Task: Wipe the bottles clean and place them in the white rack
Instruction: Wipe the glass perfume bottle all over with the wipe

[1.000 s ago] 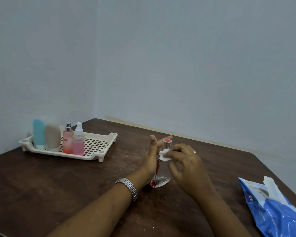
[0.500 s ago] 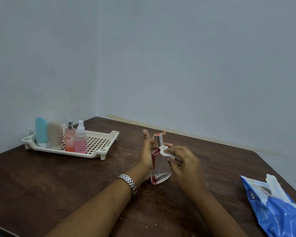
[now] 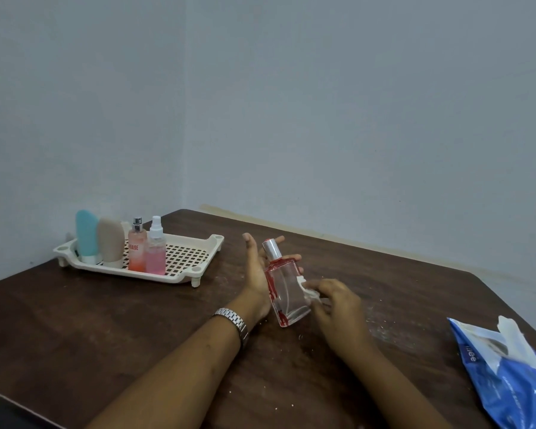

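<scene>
A clear glass perfume bottle [image 3: 287, 289] with red trim and a silver cap leans left above the middle of the table. My left hand [image 3: 256, 270] cradles it from behind, thumb up, fingertips showing past its right edge. My right hand [image 3: 334, 308] pinches a small white wipe [image 3: 307, 287] against the bottle's right side. The white rack [image 3: 183, 277] stands at the back left. It holds a teal tube [image 3: 86, 236], a beige tube [image 3: 110, 239], an orange-pink spray bottle [image 3: 136, 250] and a pink spray bottle [image 3: 156, 257] along its left end.
A blue wipe packet [image 3: 508, 379] with a white sheet sticking out lies at the table's right front edge. The dark wooden table [image 3: 106, 320] carries white crumbs around my hands. Pale walls close in behind and to the left.
My right hand has slid the wipe from near the cap down the bottle's right side. The bottle now shows its broad face and leans a little more.
</scene>
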